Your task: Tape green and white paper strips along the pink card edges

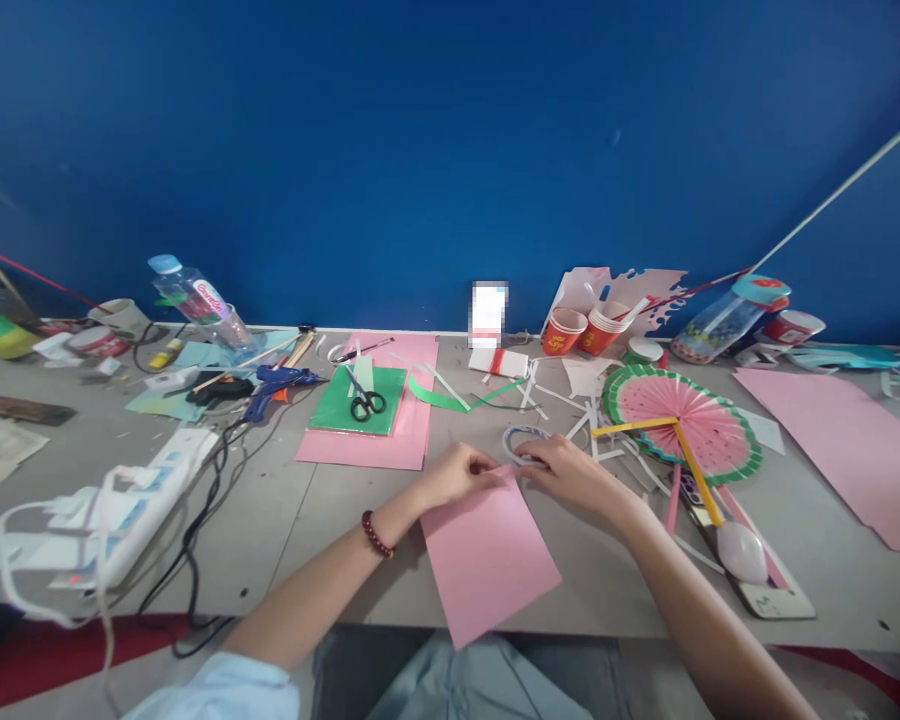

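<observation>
A sheet of pink paper (491, 565) hangs tilted over the table's front edge, its lower corner above my lap. My left hand (457, 478) is closed, pinching the far edge of this sheet between thumb and fingers. At the sheet's far right corner, my right hand (566, 472) is also closed, fingertips bent in on the paper edge. A pale ring, perhaps a tape roll (511, 440), lies just behind my right fingers, which hide part of it. Scissors (367, 403) rest on a green paper stack (330, 405), left of my hands.
A blue glue gun (277, 385) and a white power strip (154, 500) with cables are at left. Right of my hands lie paper strips (607, 442) and a watermelon-patterned paper fan (712, 425). Paper cups (565, 332), a phone (488, 315) and bottles (195, 292) stand along the blue wall.
</observation>
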The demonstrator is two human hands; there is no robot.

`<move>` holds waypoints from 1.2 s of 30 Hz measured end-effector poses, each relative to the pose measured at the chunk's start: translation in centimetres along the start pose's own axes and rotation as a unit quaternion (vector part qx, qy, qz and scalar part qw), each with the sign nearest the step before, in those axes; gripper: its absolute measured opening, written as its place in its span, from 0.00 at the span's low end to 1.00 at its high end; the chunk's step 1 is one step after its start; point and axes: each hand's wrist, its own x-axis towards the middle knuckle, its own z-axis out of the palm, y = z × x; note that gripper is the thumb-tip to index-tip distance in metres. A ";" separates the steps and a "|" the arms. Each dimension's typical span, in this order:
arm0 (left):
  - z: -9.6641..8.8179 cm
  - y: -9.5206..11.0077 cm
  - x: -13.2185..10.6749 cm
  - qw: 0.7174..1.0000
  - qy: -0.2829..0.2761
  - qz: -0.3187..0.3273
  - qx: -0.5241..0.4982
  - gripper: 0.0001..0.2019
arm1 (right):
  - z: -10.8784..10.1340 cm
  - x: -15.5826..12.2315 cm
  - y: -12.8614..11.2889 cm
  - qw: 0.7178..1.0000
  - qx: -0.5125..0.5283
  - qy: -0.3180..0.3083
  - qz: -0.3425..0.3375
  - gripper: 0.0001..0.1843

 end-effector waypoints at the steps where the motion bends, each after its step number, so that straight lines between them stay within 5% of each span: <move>1: -0.1 0.1 0.0 1.000 -0.006 0.001 -0.008 0.26 | 0.0 0.0 0.1 1.000 0.013 0.001 -0.005 0.14; 10: -0.3 0.3 -0.1 0.986 0.116 0.039 0.110 0.21 | 0.4 0.0 -0.4 0.998 0.040 0.049 -0.007 0.15; 17: -0.6 0.9 -0.3 0.998 0.059 0.030 0.014 0.18 | 0.6 -0.1 -1.4 0.996 0.047 0.072 -0.030 0.14; 36: -0.5 0.4 -0.2 0.998 0.040 0.024 0.052 0.16 | 0.9 -0.1 -2.9 0.997 0.051 0.052 -0.032 0.12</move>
